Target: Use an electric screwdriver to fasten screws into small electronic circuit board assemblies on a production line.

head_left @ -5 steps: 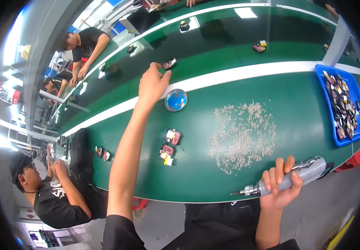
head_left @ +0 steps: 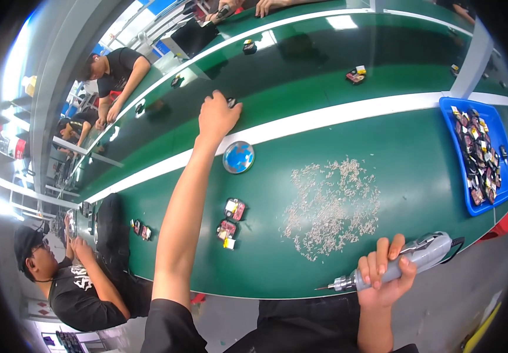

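My left hand (head_left: 219, 117) reaches over the white rail onto the dark green belt. Its fingers and thumb are apart, with a small dark part (head_left: 231, 102) between them, partly hidden by the hand. In my right hand (head_left: 383, 270), a grey electric screwdriver (head_left: 420, 256) lies with its bit pointing left, over the bench's near edge. Two small black-and-red assemblies with white and yellow labels, one (head_left: 234, 209) behind the other (head_left: 227, 230), sit on the green bench (head_left: 266, 265). Many small pale screw-like pieces (head_left: 330, 206) are spread to their right.
Near the rail stands a round dish (head_left: 239, 157) with blue inside. A blue tray (head_left: 471, 203) of assemblies is at the right, beside a grey post (head_left: 477, 59). More assemblies (head_left: 356, 75) lie on the belt. A co-worker (head_left: 83, 288) sits at the left; others work beyond the belt.
My left hand has come to the small part on the belt, which now shows between thumb and fingers. The view has shifted slightly; my right hand still holds the screwdriver.
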Motion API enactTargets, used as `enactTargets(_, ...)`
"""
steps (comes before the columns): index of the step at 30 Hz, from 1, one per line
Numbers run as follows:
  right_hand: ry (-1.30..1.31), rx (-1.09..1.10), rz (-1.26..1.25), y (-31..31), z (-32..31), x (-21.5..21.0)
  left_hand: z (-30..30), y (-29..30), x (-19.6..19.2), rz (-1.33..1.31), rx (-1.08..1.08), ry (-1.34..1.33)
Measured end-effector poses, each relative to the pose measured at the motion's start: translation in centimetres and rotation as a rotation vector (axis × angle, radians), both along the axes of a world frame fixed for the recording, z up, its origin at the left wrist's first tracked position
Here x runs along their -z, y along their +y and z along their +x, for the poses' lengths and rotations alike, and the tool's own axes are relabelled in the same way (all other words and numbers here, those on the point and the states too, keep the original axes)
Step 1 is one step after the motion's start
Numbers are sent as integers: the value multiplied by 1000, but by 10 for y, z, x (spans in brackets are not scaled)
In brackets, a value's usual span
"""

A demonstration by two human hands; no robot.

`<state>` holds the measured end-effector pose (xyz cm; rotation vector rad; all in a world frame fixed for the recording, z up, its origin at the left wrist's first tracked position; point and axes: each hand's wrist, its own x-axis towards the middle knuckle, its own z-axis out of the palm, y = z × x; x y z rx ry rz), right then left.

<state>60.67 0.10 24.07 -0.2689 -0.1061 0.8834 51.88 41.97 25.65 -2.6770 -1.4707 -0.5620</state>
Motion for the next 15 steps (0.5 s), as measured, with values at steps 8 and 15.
enactTargets(8, -46, -61, -27, -5, 3, 2, -36, -45, -26, 30, 395, -38)
enactTargets(15, -69, -98, -20, -10, 2, 1, -112, -269, -41, -188, 661, -41)
